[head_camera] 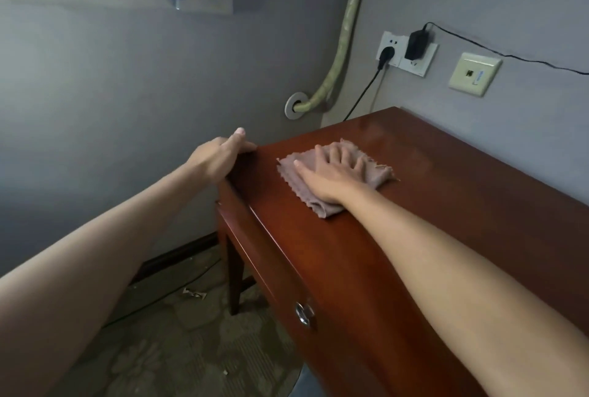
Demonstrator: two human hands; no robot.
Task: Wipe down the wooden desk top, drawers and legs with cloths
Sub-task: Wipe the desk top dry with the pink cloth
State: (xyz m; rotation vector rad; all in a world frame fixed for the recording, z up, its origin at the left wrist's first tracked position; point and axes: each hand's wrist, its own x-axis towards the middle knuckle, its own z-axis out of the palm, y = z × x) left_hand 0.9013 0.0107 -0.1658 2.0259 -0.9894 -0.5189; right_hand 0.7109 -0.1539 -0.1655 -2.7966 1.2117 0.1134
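The brown cloth (334, 173) lies flat on the wooden desk top (446, 205) near its left end, pinned under the right hand (331, 170) with fingers spread wide — the left hand (223, 154) curls over the corner edge — so a long sweep leftward could bunch the cloth or push it off that end.

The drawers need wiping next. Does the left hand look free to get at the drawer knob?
Probably yes: the left hand only grips the desk corner, and nothing blocks the knob below.
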